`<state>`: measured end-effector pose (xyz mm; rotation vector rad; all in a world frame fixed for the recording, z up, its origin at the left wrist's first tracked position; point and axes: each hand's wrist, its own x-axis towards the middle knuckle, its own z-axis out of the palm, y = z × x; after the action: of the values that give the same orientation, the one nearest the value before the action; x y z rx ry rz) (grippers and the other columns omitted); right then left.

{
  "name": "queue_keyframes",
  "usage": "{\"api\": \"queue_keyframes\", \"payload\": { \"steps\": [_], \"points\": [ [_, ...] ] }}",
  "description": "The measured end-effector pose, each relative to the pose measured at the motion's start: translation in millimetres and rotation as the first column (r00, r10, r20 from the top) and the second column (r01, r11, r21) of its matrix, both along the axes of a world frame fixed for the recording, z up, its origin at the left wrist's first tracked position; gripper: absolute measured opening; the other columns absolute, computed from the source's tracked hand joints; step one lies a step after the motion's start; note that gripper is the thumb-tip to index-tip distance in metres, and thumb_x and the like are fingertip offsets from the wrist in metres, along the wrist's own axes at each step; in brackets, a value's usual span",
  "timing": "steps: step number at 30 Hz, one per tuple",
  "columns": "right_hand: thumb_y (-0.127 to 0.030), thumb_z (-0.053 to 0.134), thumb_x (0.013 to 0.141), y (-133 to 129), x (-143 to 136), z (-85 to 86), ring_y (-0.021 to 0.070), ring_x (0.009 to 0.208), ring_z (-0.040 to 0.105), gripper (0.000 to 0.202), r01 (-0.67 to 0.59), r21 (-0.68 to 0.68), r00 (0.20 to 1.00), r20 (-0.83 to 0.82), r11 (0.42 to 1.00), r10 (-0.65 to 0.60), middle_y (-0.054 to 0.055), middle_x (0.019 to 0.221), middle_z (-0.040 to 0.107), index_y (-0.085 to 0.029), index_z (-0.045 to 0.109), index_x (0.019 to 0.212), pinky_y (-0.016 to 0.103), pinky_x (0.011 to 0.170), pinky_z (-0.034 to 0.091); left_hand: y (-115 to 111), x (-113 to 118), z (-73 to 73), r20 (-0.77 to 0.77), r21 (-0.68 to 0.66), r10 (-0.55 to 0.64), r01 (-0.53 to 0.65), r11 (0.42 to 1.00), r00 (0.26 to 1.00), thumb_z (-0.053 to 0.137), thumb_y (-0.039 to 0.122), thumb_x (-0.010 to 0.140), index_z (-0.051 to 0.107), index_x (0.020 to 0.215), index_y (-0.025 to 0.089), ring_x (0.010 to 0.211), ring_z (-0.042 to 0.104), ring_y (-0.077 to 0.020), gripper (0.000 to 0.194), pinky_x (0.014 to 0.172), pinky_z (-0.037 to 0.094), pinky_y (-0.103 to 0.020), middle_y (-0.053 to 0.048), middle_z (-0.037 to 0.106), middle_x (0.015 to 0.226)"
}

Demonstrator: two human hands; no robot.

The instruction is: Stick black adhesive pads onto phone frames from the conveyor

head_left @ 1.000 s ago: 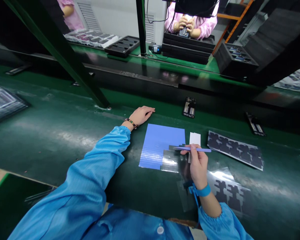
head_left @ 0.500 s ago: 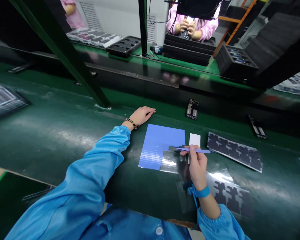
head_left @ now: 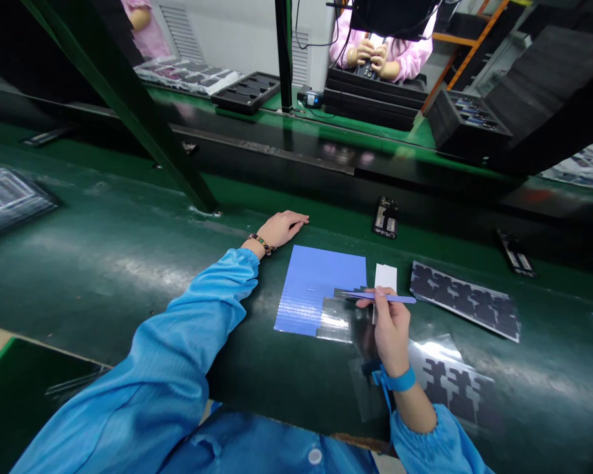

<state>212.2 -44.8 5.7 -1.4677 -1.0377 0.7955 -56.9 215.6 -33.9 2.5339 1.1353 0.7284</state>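
My left hand rests on the green bench beyond the upper left corner of a blue sheet, fingers stretched out and holding nothing. Blue-purple tweezers are pinched in my right hand, their tips pointing left over the sheet's right part. Under the tips lies a clear film with dark edges. Just beyond my right hand is a white card. To its right lies a sheet of dark cut-out stickers; a clear sheet with dark shapes is beside my right wrist.
Phone bodies lie on the green strip behind the bench. A green post rises at the left, near a tray. Across, a person in pink holds a phone part behind stacked black trays.
The phone bodies on the strip behind the bench have shifted slightly to the right. Both of my hands have stayed in place.
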Motion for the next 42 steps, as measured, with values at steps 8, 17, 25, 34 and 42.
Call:
{"api": "queue_keyframes", "payload": {
  "steps": [8,17,25,34,42],
  "points": [
    [-0.053,0.056,0.105,-0.2,0.4,-0.2,0.0252,0.098,0.071,0.042,-0.004,0.005,1.0,0.009,1.0,0.003,0.004,0.078,0.075,-0.023,0.073,0.08,0.044,0.107,0.046,-1.3,-0.1,1.4,-0.006,-0.009,0.005,-0.005,1.0,1.0,0.046,0.032,0.108,0.075,0.127,0.027,0.129,0.067,-0.0239,0.036,0.114,0.054,-0.046,0.0,0.073,0.138],
    [-0.054,0.057,0.104,-0.1,0.5,-1.1,0.0247,0.098,0.07,0.043,-0.001,0.0,1.0,0.01,1.0,0.001,0.004,0.079,0.075,-0.023,0.073,0.079,0.043,0.107,0.045,-0.9,-0.2,0.9,-0.011,-0.01,-0.004,0.004,1.0,1.0,0.045,0.033,0.108,0.074,0.128,0.027,0.13,0.066,-0.0238,0.036,0.114,0.053,-0.046,0.0,0.072,0.14],
    [-0.053,0.057,0.104,-0.4,0.9,-1.3,0.0257,0.101,0.07,0.043,-0.008,0.004,1.0,0.018,1.0,0.008,0.005,0.08,0.075,-0.023,0.073,0.078,0.044,0.107,0.046,-0.4,0.1,0.9,-0.013,-0.005,-0.007,0.007,1.0,1.0,0.045,0.033,0.109,0.075,0.128,0.027,0.129,0.067,-0.0238,0.036,0.113,0.054,-0.046,0.0,0.073,0.139],
    [-0.054,0.056,0.104,-0.4,0.7,0.3,0.0261,0.101,0.07,0.044,-0.007,-0.004,1.0,0.026,1.0,0.007,0.005,0.081,0.076,-0.023,0.073,0.078,0.044,0.107,0.046,-1.8,-1.1,1.9,-0.025,0.023,0.069,-0.069,0.997,0.997,0.051,0.036,0.106,0.076,0.125,0.025,0.132,0.062,-0.0285,0.033,0.114,0.051,-0.049,-0.005,0.071,0.14],
    [-0.055,0.057,0.104,-0.3,0.7,-1.7,0.0261,0.099,0.071,0.041,-0.009,-0.001,1.0,0.002,1.0,0.009,0.004,0.079,0.075,-0.023,0.074,0.083,0.045,0.107,0.046,-2.8,-1.3,2.6,-0.028,0.052,0.198,-0.196,0.979,0.98,0.062,0.042,0.1,0.075,0.119,0.022,0.118,0.061,-0.0321,0.03,0.107,0.051,-0.051,-0.012,0.067,0.123]
  ]
}}
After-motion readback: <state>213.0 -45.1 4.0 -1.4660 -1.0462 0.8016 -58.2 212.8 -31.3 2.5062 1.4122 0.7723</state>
